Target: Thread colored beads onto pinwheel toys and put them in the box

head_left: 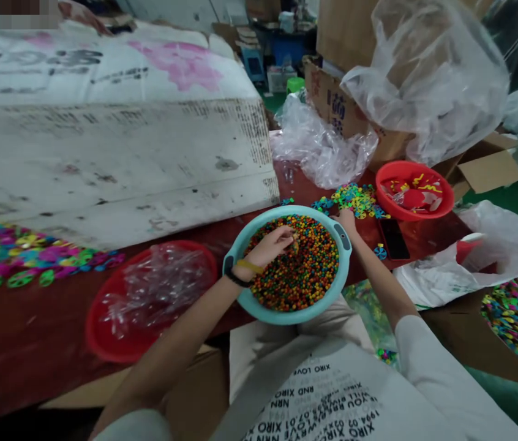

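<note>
A light blue basin (286, 317) full of small multicoloured beads (302, 288) sits at the table's edge, above my lap. My left hand (277, 244) is over the beads, its fingers pinched together; whatever is between them is too small to name. Past the basin's right handle, my right hand (347, 222) reaches to a pile of small yellow, green and blue plastic pieces (355, 199). Its fingers look curled at the edge of that pile, and I cannot make out what they hold.
Left of the basin stands a red basin (98, 343) with clear plastic bags (162, 285). A large white box (116, 165) lies behind it. Colourful wheel-like pieces (33, 254) spread far left. On the right are another red basin (445, 196), a phone (394, 239) and a white plastic bag (438, 282).
</note>
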Available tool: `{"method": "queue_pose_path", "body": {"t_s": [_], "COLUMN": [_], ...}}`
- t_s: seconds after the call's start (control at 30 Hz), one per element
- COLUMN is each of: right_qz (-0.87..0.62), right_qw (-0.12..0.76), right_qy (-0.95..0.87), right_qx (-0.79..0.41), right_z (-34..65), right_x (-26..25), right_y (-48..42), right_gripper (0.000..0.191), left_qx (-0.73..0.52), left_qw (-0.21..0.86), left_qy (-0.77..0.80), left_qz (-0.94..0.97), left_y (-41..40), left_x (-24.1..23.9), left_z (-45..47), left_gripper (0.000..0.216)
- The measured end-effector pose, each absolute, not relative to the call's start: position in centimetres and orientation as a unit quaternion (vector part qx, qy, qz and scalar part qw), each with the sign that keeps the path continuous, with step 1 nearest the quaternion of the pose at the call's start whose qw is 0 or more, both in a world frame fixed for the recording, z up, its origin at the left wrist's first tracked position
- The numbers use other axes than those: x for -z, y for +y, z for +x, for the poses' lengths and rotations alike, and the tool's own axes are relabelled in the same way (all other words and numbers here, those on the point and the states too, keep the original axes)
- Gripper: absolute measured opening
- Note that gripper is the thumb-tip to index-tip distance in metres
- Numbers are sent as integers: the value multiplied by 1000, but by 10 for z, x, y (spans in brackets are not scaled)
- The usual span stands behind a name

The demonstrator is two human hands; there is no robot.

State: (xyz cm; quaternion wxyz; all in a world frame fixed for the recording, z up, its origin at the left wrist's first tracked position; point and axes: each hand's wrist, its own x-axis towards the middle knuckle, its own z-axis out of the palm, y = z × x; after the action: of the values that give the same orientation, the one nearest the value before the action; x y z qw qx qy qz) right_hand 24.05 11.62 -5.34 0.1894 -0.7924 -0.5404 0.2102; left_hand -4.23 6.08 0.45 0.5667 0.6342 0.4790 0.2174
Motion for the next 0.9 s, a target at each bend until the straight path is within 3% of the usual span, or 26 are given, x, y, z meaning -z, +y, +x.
{"method": "queue_pose_path", "body": {"t_s": [0.23, 0.37, 0.47, 0.57, 0.67, 0.77, 0.9], "right_qz": [-756, -641, -499, -420, -422, -438, -412], "right_qw": [327, 380, 354, 288, 268, 271, 237], "right_qy": [-526, -583, -695, -789, -806, -792, -791], "right_qx": [-211, -322, -378, -343, -318, -329, -385], "right_z": [256, 238, 213, 192, 181, 176, 174], "right_x": [19, -10, -28, -37, -39, -43, -49], "right_y": [101, 79, 55, 40, 37, 36, 36], "right_gripper": [43, 49, 43, 42, 42, 29, 21], "left_qx": [-282, -334, -341, -332, -328, -323, -285], "left_qw": [666, 667, 620, 553, 470, 388, 210], "left_qy": [450, 426, 425, 421, 416, 413, 406], "left_qz": [523, 512, 565, 638, 706, 758, 843], "left_y": [47, 42, 38, 35, 32, 29, 20], "left_x": [-9, 2, 1, -4, -8, -7, -8], "left_z": [-57, -51, -48, -49, -53, -54, -52], "left_gripper": [33, 38, 42, 43, 38, 27, 22]}}
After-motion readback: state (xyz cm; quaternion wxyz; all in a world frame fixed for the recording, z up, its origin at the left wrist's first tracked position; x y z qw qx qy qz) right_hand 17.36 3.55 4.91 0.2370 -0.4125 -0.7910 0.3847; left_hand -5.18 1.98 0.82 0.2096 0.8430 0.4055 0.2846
